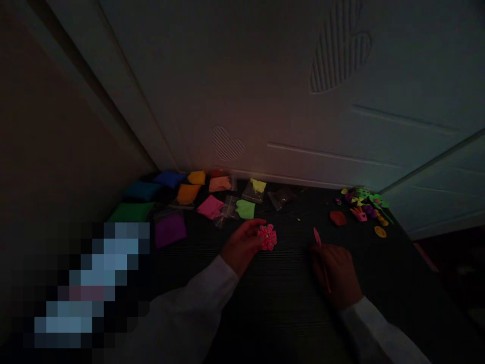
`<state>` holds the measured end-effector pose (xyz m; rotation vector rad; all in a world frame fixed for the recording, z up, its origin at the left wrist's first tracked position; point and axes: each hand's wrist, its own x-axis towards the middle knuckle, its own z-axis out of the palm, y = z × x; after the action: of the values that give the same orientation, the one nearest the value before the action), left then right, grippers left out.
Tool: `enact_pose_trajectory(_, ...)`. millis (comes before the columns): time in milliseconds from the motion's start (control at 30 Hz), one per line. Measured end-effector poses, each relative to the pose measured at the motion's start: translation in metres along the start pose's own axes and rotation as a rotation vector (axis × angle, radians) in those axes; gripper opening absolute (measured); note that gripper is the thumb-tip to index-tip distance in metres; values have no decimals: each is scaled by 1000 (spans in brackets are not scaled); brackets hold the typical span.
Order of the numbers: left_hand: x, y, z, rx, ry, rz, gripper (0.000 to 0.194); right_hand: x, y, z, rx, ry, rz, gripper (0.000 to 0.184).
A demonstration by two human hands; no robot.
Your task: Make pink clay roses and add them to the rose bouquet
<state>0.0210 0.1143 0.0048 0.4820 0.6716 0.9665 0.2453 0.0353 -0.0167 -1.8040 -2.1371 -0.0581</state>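
Observation:
My left hand (240, 247) is closed, pinching a pink clay flower (269, 238) with small green bits at its middle. It holds the flower up over the dark table. Off to the right, my right hand (340, 274) is wrapped round a slim pink modelling tool (317, 236). The tool's flat blade end points up and away from me, and its thin shaft sticks out below the fingers. The two hands are apart, and the tool does not touch the flower. A tiny green scrap (298, 219) lies beyond them on the table.
Packets of coloured clay line the back left, among them a purple packet (171, 230), a pink one (210, 207) and a light green one (245, 209). Small clay pieces (373, 202) cluster back right near a red lump (338, 218). A white panel (265, 101) rises behind the table.

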Motion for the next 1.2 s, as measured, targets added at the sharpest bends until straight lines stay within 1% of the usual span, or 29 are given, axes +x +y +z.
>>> enact_pose_trajectory(67, 1, 1, -1, 2, 10, 10, 28, 2, -5, -6, 66, 21, 46, 19)
enact_pose_trajectory(133, 3, 2, -2, 1, 10, 1, 28, 10, -16, -13, 244, 79, 144, 21)
enact_pose_trajectory(167, 4, 2, -3, 1, 4, -4, 28, 18, -24, -15, 397, 107, 251, 24)
enact_pose_trajectory(200, 4, 2, -4, 4, 7, -4, 29, 27, -34, -17, 561, 166, 360, 27)
enact_pose_trajectory(233, 5, 2, -5, 1, 7, -4, 30, 37, -43, -16, 722, 203, 439, 28)
enact_pose_trajectory(267, 6, 1, -6, -4, 3, -2, 30, 47, -52, -13, 887, 217, 500, 24)
enact_pose_trajectory(333, 6, 1, -7, -2, 22, 2, 31, 64, -65, -2, 1230, 289, 584, 21)
enact_pose_trajectory(367, 6, 1, -7, -1, 31, -1, 31, 69, -69, 5, 1334, 295, 615, 18)
enact_pose_trajectory(400, 6, 2, -7, 1, 41, -7, 31, 72, -72, 11, 1374, 261, 654, 18)
enact_pose_trajectory(467, 6, 2, -7, 6, 48, -20, 31, 72, -73, 21, 1363, 256, 707, 17)
enact_pose_trajectory(533, 5, 3, -7, 14, 49, -21, 31, 69, -72, 25, 1314, 277, 724, 16)
enact_pose_trajectory(667, 5, 3, -7, 35, 53, -14, 33, 68, -70, 23, 1361, 268, 725, 15)
enact_pose_trajectory(867, 7, 0, -8, 48, 46, 18, 34, 72, -70, 24, 1430, 303, 740, 8)
enact_pose_trajectory(1000, 8, -2, -9, 67, 30, 40, 35, 72, -71, 22, 1419, 295, 736, 11)
enact_pose_trajectory(1200, 6, -4, -6, 108, 80, 108, 33, 70, -72, 22, 1454, 285, 677, 15)
